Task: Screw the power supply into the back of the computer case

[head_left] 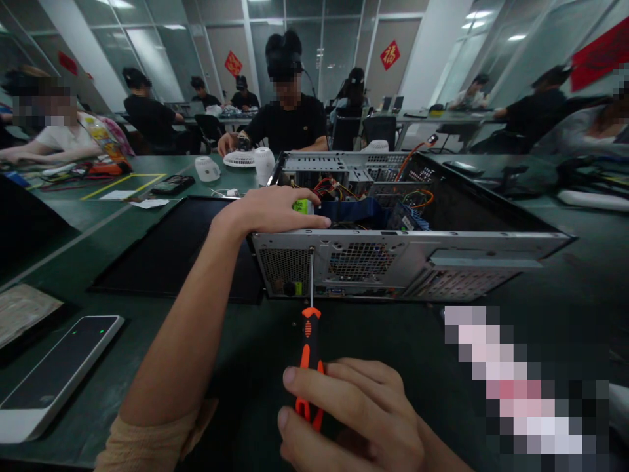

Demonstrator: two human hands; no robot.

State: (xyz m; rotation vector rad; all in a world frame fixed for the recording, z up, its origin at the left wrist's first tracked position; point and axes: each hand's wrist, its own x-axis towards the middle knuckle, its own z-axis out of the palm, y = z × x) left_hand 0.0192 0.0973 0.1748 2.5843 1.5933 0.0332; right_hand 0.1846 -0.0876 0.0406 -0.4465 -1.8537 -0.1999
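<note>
A desktop computer case [413, 252] lies on its side with the upper side uncovered and its rear panel facing me. My left hand [275, 208] rests on the power supply corner, fingers stretched out over its green label [303, 206] and the case edge. In my right hand [351, 410] is an orange and black screwdriver [308, 341]. Its shaft points away from me, the tip meeting the rear panel at a screw spot beside the power supply grille [285, 265]. Coloured cables [331, 188] and a circuit board show inside the case.
A black side panel [167, 249] lies left of the case. Nearer on the left is a white device with a dark screen [61, 367]. White fan parts [264, 164] stand behind the case. Across the table sits a person in black [289, 118]; other people work farther back.
</note>
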